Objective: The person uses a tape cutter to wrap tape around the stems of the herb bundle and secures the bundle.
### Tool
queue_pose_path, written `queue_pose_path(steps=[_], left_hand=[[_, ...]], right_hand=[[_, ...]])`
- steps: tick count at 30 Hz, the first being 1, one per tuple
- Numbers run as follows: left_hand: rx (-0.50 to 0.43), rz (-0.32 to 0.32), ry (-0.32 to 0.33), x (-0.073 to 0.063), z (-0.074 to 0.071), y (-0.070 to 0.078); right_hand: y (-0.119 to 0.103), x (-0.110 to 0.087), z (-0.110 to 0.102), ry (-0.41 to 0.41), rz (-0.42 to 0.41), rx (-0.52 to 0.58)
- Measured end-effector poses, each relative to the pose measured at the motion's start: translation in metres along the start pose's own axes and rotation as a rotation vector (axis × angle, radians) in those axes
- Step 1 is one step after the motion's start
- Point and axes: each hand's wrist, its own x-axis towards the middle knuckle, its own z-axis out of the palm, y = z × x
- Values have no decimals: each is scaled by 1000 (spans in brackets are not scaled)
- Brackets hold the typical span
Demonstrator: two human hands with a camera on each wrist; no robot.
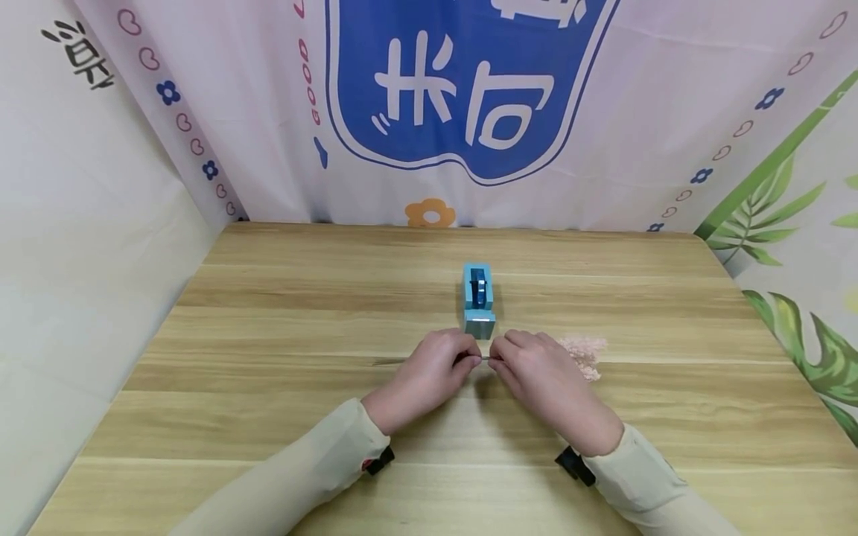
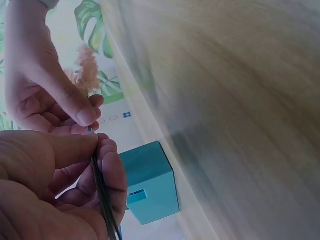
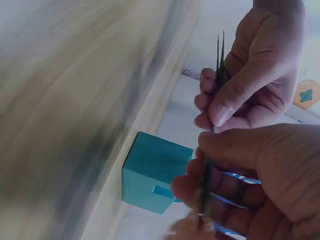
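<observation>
A sprig with fluffy pale pink flower heads (image 1: 585, 356) and thin dark green stems (image 2: 102, 200) lies across both hands above the table. My left hand (image 1: 436, 368) pinches the stems between thumb and fingers, and their thin ends (image 3: 220, 60) stick out past it to the left. Close beside it, my right hand (image 1: 546, 380) pinches the same stems nearer the flower heads. Only a short bit of stem shows between the two thumbs. Just beyond the hands stands a light blue tape dispenser (image 1: 479, 316) with a roll in it; neither hand is on it.
The wooden table (image 1: 281, 298) spreads out around the hands. A printed curtain (image 1: 268, 149) hangs along its far edge, a white cloth (image 1: 80, 223) is at the left and a leaf-patterned one (image 1: 798, 298) at the right. Each wrist wears a dark camera mount.
</observation>
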Motion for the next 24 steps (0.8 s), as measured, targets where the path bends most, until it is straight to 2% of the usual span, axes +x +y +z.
queue_pose_path(steps=[7, 14, 18, 24], left_hand=[[-13, 14, 28, 1, 2, -1], [-6, 7, 27, 2, 3, -2], [-10, 1, 36, 2, 2, -2], [-6, -3, 54, 3, 1, -2]], right_hand=[[-3, 2, -2, -54, 6, -31], [0, 4, -5, -110, 103, 130], [1, 5, -4, -96, 116, 164], [2, 6, -2, -77, 110, 154]])
